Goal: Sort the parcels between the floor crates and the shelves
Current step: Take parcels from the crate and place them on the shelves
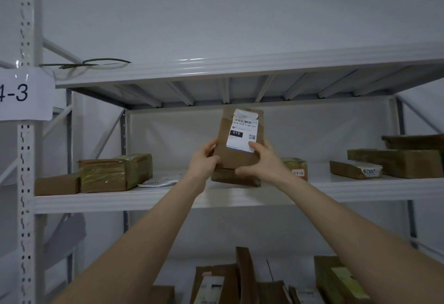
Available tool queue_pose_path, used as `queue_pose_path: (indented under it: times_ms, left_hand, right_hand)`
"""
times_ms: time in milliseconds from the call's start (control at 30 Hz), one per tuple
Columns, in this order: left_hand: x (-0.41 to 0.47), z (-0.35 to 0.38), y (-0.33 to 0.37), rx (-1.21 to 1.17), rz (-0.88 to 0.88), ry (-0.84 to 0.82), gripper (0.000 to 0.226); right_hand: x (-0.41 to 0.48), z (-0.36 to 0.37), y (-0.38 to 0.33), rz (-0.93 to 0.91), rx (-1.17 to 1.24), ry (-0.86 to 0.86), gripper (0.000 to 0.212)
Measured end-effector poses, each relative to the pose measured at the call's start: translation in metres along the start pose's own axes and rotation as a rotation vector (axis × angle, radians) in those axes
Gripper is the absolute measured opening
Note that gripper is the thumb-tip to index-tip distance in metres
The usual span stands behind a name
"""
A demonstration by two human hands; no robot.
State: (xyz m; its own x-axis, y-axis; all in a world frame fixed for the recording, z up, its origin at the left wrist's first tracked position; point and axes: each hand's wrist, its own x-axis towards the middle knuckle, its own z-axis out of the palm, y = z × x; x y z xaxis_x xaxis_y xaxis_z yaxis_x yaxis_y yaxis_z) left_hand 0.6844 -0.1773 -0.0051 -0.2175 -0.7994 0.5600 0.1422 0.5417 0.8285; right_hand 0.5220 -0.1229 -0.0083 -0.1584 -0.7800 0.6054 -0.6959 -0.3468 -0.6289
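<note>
The paper sign (24,92) taped to the punched steel post (26,183) is cut off at the left edge, so only "4-3" reads. The brown packets on the lower shelf (240,277) run out of view at the bottom. The fine print on the white label (242,133) is too small to make out beyond a barcode and a black block marked "010".

The parcel (227,140) stands upright over the middle shelf (168,198), label facing out. Both hands clasp its lower half: the left hand (204,157) wraps the left edge, and the right hand (263,159) wraps the right edge with its thumb on the label's corner. The fingers (254,147) hide its bottom edge, so I cannot tell whether it touches the flat brown packet (235,179) lying on the shelf just beneath.

It is a slim kraft-paper rectangle, matte and slightly creased. To its left sits a cardboard box (115,171) under glossy tape. To its right is a small box (295,167) with a pink tag, and further along lie long cartons (396,162).
</note>
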Motion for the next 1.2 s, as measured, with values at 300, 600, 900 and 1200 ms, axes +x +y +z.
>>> queue_pose_path:
  times_ms: [300,600,900,1200]
  left_hand:
    - [-0.016,0.008,-0.012,0.885,0.212,-0.12,0.069]
    - [-0.003,0.038,-0.029,0.925,0.233,-0.105,0.077]
    - [0.034,0.028,-0.046,0.873,0.24,-0.319,0.075]
    - [0.079,-0.122,-0.049,1.279,0.05,-0.143,0.042]
  right_hand:
    - [-0.005,0.005,0.002,-0.052,-0.631,-0.041,0.058]
    - [-0.007,0.009,0.017,-0.121,-0.946,0.005,0.07]
    - [0.02,0.002,0.024,0.166,-0.995,-0.031,0.072]
    - [0.07,0.136,-0.045,0.021,-0.574,-0.101,0.051]
